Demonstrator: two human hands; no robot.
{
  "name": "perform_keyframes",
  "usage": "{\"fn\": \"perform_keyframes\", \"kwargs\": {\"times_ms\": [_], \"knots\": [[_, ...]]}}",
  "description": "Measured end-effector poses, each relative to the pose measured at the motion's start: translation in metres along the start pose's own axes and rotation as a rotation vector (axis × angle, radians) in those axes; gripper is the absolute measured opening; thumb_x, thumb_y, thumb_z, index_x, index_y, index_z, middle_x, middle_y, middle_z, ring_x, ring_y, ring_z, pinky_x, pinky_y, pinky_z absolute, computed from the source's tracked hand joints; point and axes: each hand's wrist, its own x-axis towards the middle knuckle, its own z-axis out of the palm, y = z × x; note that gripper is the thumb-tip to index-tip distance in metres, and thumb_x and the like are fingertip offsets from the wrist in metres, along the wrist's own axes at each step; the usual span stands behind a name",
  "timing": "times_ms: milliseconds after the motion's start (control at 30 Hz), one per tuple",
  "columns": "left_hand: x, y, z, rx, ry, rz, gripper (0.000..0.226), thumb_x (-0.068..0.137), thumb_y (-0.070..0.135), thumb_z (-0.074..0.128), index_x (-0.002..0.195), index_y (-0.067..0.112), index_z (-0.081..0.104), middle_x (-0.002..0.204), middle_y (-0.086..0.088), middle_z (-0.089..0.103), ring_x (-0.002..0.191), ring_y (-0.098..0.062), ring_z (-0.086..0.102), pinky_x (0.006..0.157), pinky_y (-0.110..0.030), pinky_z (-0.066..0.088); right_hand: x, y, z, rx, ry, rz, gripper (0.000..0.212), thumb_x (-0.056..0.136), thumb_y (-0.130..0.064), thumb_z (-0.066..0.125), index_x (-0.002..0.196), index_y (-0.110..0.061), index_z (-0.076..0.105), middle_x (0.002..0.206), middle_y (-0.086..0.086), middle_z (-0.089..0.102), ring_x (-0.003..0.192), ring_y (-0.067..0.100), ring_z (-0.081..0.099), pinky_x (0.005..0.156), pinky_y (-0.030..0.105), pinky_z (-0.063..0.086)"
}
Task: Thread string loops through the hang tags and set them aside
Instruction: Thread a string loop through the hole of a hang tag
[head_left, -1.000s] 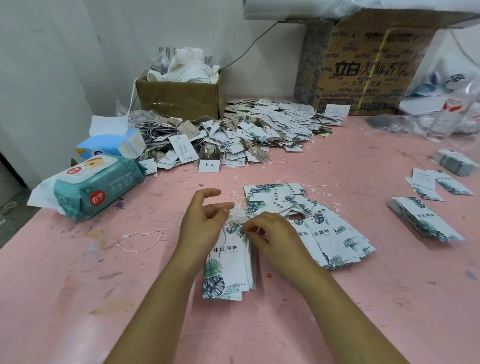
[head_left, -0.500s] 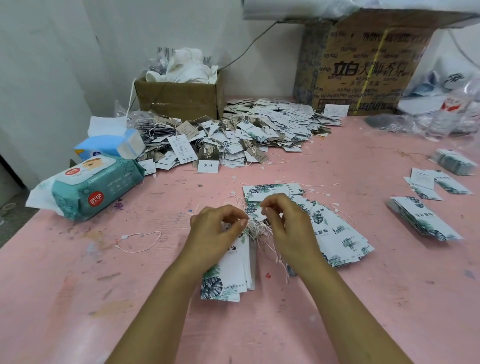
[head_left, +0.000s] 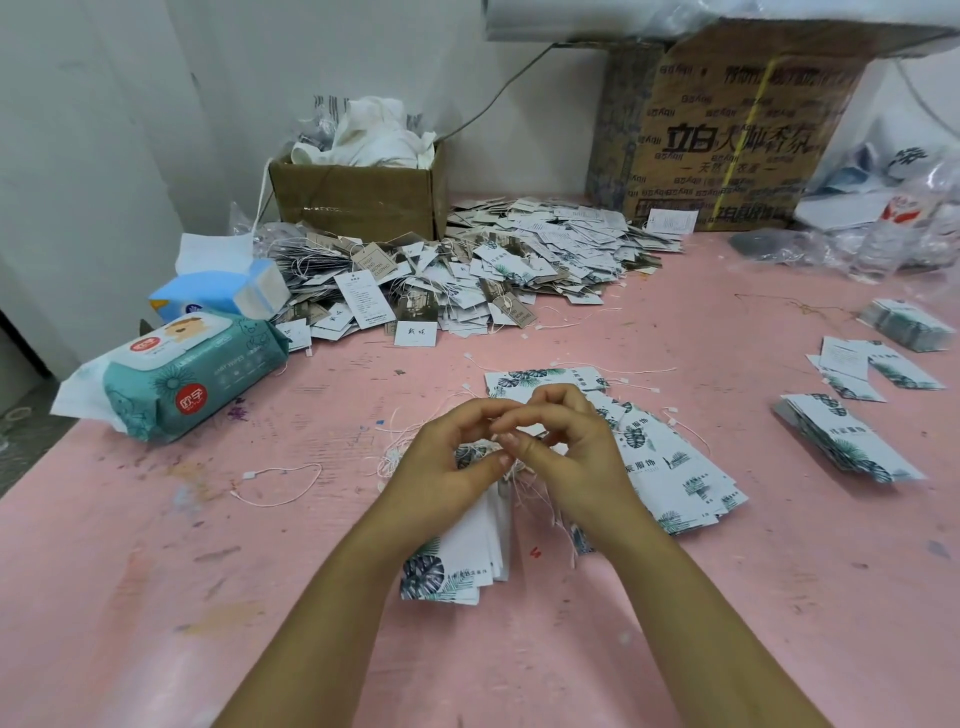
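Note:
A small stack of white hang tags with green leaf prints (head_left: 457, 564) lies on the pink table (head_left: 156, 597), its top end under my hands. My left hand (head_left: 447, 457) and my right hand (head_left: 566, 452) meet above that end, fingers curled, pinching thin white string (head_left: 524, 480) from a tangled bunch there. String ends trail down beside the stack. A fanned spread of the same leaf tags (head_left: 670, 467) lies just right of my right hand. The tag holes are hidden by my fingers.
A big heap of mixed tags with strings (head_left: 467, 275) fills the back. A wet-wipes pack (head_left: 176, 384) and a tissue pack (head_left: 223, 291) sit left. Loose string loop (head_left: 280, 480) lies at left. Tag stacks (head_left: 841, 436) lie right; cardboard boxes (head_left: 363, 197) stand behind.
My hands rose from the stack's top and came together, the right moving up and left with string. The tag stack shifted slightly under them.

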Motion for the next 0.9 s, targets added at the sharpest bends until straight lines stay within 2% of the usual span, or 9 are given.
{"fn": "perform_keyframes", "kwargs": {"times_ms": [100, 200, 300, 400, 567, 733, 900], "knots": [[0.000, -0.001, 0.000, 0.031, 0.031, -0.053, 0.029, 0.086, 0.004, 0.062, 0.098, 0.030, 0.063, 0.078, 0.010, 0.071, 0.081, -0.004, 0.065, 0.078, -0.024, 0.047, 0.000, 0.001, -0.001, 0.056, 0.033, -0.022, 0.030, 0.081, -0.002, 0.065, 0.074, -0.030, 0.064, 0.090, -0.003, 0.052, 0.077, 0.003, 0.049, 0.071, 0.018, 0.041], [0.000, -0.003, 0.000, 0.053, 0.109, -0.105, 0.016, 0.086, 0.011, 0.064, 0.084, 0.026, 0.067, 0.064, 0.007, 0.064, 0.064, -0.005, 0.059, 0.068, -0.027, 0.046, 0.002, 0.004, -0.003, 0.136, 0.132, 0.014, 0.028, 0.089, 0.001, 0.054, 0.079, -0.025, 0.058, 0.079, -0.009, 0.058, 0.071, 0.000, 0.052, 0.069, 0.016, 0.043], [0.002, -0.007, -0.003, 0.087, 0.166, -0.124, 0.010, 0.084, 0.016, 0.067, 0.075, 0.020, 0.068, 0.067, 0.003, 0.062, 0.066, -0.008, 0.056, 0.071, -0.028, 0.045, 0.004, 0.006, -0.007, 0.263, 0.229, 0.037, 0.025, 0.094, 0.002, 0.043, 0.083, -0.018, 0.051, 0.076, -0.005, 0.061, 0.061, 0.002, 0.050, 0.061, 0.014, 0.042], [0.003, -0.009, -0.006, 0.097, 0.207, -0.139, 0.014, 0.083, 0.022, 0.068, 0.069, 0.021, 0.065, 0.067, 0.004, 0.061, 0.065, -0.006, 0.053, 0.068, -0.025, 0.042, 0.005, 0.007, -0.009, 0.380, 0.281, 0.052, 0.025, 0.096, 0.003, 0.038, 0.084, -0.016, 0.047, 0.069, -0.005, 0.063, 0.054, 0.006, 0.047, 0.054, 0.015, 0.040], [0.002, -0.008, -0.003, 0.074, 0.175, -0.124, 0.014, 0.085, 0.021, 0.065, 0.071, 0.024, 0.064, 0.070, 0.005, 0.060, 0.067, -0.004, 0.054, 0.069, -0.025, 0.043, 0.006, 0.007, -0.008, 0.455, 0.371, 0.062, 0.026, 0.096, 0.004, 0.035, 0.084, -0.016, 0.046, 0.061, -0.007, 0.058, 0.049, 0.007, 0.041, 0.051, 0.015, 0.037], [0.002, -0.012, -0.002, 0.106, 0.134, -0.126, 0.015, 0.085, 0.022, 0.065, 0.071, 0.023, 0.061, 0.060, 0.021, 0.055, 0.057, 0.002, 0.047, 0.057, -0.014, 0.037, 0.009, 0.008, -0.011, 0.541, 0.450, 0.115, 0.026, 0.098, 0.002, 0.034, 0.084, -0.018, 0.046, 0.053, -0.010, 0.050, 0.047, 0.005, 0.038, 0.050, 0.016, 0.037], [0.002, -0.013, -0.006, 0.107, 0.147, -0.095, 0.017, 0.087, 0.018, 0.063, 0.072, 0.020, 0.057, 0.060, 0.024, 0.054, 0.056, 0.005, 0.046, 0.055, -0.009, 0.035, 0.012, 0.010, -0.021, 0.534, 0.486, 0.175, 0.029, 0.098, 0.003, 0.033, 0.083, -0.018, 0.046, 0.051, -0.011, 0.047, 0.040, 0.004, 0.033, 0.044, 0.017, 0.035]]}}
